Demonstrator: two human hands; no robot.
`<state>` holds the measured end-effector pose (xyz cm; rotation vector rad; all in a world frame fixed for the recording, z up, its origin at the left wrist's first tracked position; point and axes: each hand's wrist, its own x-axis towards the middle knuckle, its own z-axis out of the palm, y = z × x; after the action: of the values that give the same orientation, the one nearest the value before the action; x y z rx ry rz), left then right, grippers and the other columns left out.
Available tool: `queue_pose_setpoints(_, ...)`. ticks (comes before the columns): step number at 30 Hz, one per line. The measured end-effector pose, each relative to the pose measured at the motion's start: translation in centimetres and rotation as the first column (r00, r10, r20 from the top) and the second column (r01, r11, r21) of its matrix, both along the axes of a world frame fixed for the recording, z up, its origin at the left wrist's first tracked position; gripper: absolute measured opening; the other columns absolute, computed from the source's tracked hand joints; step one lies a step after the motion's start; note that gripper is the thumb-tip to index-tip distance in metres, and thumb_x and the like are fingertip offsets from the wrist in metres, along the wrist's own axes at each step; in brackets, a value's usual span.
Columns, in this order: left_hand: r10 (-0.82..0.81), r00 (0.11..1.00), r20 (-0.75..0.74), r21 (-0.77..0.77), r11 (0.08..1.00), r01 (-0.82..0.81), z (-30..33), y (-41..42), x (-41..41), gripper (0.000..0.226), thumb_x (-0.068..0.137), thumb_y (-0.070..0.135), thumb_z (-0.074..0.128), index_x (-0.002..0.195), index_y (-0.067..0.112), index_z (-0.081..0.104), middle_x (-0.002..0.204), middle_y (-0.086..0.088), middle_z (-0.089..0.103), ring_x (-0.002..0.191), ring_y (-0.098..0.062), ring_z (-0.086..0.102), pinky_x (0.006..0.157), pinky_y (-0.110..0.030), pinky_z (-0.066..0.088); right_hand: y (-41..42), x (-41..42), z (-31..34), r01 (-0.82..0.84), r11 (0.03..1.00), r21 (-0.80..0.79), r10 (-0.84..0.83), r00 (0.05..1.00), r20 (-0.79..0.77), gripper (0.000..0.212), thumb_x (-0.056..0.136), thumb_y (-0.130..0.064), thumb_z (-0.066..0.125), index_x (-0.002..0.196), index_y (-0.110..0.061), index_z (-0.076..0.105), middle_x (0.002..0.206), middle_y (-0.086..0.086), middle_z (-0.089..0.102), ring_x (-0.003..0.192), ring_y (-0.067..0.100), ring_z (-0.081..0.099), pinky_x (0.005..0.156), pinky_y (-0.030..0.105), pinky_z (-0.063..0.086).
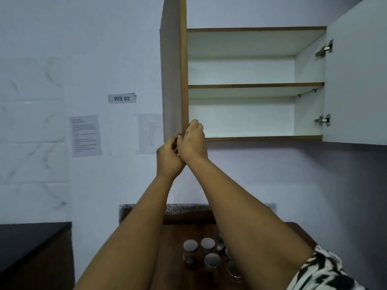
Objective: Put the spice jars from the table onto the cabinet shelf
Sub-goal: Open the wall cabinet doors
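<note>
Several spice jars [190, 246] with round silver lids stand on the dark wooden table [173, 243] far below my hands; some are partly hidden behind my right forearm. The wall cabinet [255, 85] is open, with both shelves bare. Its left door [171, 80] is seen edge-on. Both my hands are raised to that door's lower corner. My left hand [168, 155] curls its fingers at the door's bottom edge. My right hand [192, 141] is just above it, folded against the door's wooden edge, its fingertips hidden.
The cabinet's right door [356, 80] stands swung out wide, with two metal hinges. A black counter [31, 237] sits at the lower left. Papers and a "WS 02" label [122, 98] are stuck on the wall left of the cabinet.
</note>
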<state>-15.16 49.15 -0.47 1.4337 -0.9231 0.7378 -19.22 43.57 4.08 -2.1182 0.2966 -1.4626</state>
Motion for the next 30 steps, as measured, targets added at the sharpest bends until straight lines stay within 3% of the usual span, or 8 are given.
queue_pose_setpoints(8,0.086,0.995,-0.056,0.09,0.993,-0.081,0.2,10.1,3.9,0.012,0.085,0.001,0.06,0.091,0.011,0.064,0.077,0.006,0.061,0.067,-0.001,0.054,0.056,-0.003,0.041,9.6,4.3,-0.3,0.055,0.989,-0.137,-0.064,0.996,-0.062,0.024,0.089,-0.004,0.053,0.111,-0.003,0.044,0.114,0.012,0.049,0.099,0.023,0.053,0.072,0.023,0.04)
queue_pose_setpoints(14,0.031,0.974,-0.225,-0.065,0.997,-0.047,-0.4,15.5,7.7,0.016,0.087,0.002,0.061,0.102,0.003,0.06,0.093,-0.006,0.066,0.082,-0.013,0.064,0.065,-0.007,0.049,14.2,6.5,-1.1,-0.095,0.963,-0.253,0.055,0.986,-0.158,0.026,0.085,-0.001,0.056,0.11,-0.004,0.048,0.107,0.013,0.05,0.091,0.028,0.055,0.068,0.034,0.044)
queue_pose_setpoints(17,0.008,0.98,-0.199,-0.036,0.999,-0.015,-0.8,16.8,8.6,0.015,0.083,-0.002,0.063,0.096,0.003,0.06,0.087,-0.006,0.066,0.074,-0.007,0.063,0.063,-0.008,0.05,15.1,7.1,-1.7,-0.069,0.962,-0.264,0.035,0.99,-0.134,0.025,0.087,-0.004,0.059,0.11,-0.006,0.048,0.104,0.012,0.05,0.088,0.026,0.055,0.069,0.035,0.047)
queue_pose_setpoints(20,0.016,0.992,-0.127,0.025,1.0,-0.013,-0.9,16.8,8.4,0.013,0.083,-0.001,0.064,0.09,0.008,0.057,0.08,-0.004,0.064,0.072,-0.012,0.062,0.067,-0.02,0.053,15.2,6.9,-2.3,-0.063,0.978,-0.199,0.045,0.994,-0.095,0.028,0.088,-0.003,0.056,0.115,-0.006,0.047,0.106,0.012,0.051,0.089,0.028,0.055,0.071,0.037,0.048)
queue_pose_setpoints(25,-0.022,0.991,-0.129,-0.035,0.999,0.017,-1.5,15.9,7.7,0.019,0.084,0.004,0.068,0.101,0.005,0.058,0.092,-0.004,0.065,0.088,-0.019,0.066,0.082,-0.03,0.057,14.1,5.9,-3.0,-0.133,0.975,-0.177,0.109,0.984,-0.138,0.044,0.09,-0.007,0.051,0.133,-0.013,0.045,0.122,0.012,0.053,0.108,0.029,0.055,0.09,0.041,0.049)
queue_pose_setpoints(30,0.163,0.986,-0.045,-0.041,0.986,-0.165,-3.5,14.7,7.6,0.063,0.085,0.029,0.069,0.135,0.019,0.033,0.128,0.002,0.057,0.103,-0.013,0.061,0.081,-0.03,0.054,12.4,4.7,-4.2,-0.058,0.986,-0.154,0.035,0.989,-0.144,0.051,0.091,-0.022,0.058,0.138,-0.013,0.04,0.131,0.012,0.049,0.115,0.029,0.053,0.095,0.041,0.047)
